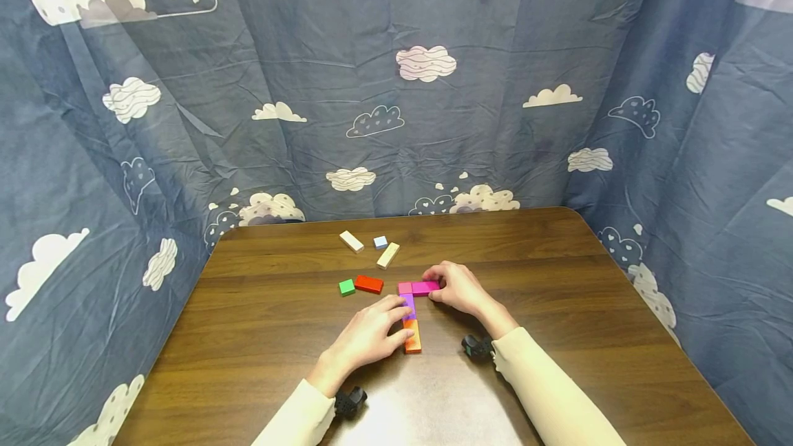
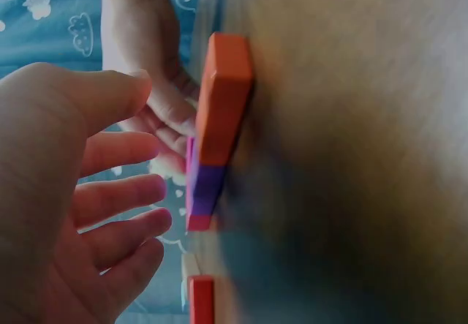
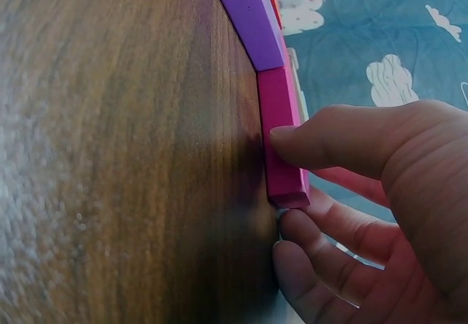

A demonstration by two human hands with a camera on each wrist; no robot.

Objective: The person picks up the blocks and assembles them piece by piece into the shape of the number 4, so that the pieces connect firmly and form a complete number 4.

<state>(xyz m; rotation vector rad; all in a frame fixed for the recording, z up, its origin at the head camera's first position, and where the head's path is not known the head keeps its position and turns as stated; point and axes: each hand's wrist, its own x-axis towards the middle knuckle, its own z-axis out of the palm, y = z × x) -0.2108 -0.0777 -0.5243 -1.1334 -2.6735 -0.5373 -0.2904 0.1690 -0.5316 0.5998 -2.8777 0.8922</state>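
Observation:
My right hand (image 1: 460, 289) pinches the right end of a magenta block (image 1: 425, 288), thumb on its near side and fingers around the far side. The other end of that block meets a small pink block (image 1: 405, 288). From there a purple block (image 1: 407, 305) and an orange block (image 1: 411, 337) run toward me in a line. Over that line hangs my left hand (image 1: 368, 332), its fingers loosely spread. In the left wrist view nothing lies between its thumb and fingers, beside the orange block (image 2: 224, 101).
Left of the line lie a red block (image 1: 369, 284) and a green block (image 1: 347, 287). Farther back are two cream blocks, one left (image 1: 352, 241) and one right (image 1: 388, 255), with a light blue block (image 1: 381, 242) between. A cloud-patterned curtain (image 1: 347, 88) surrounds the wooden table (image 1: 260, 336).

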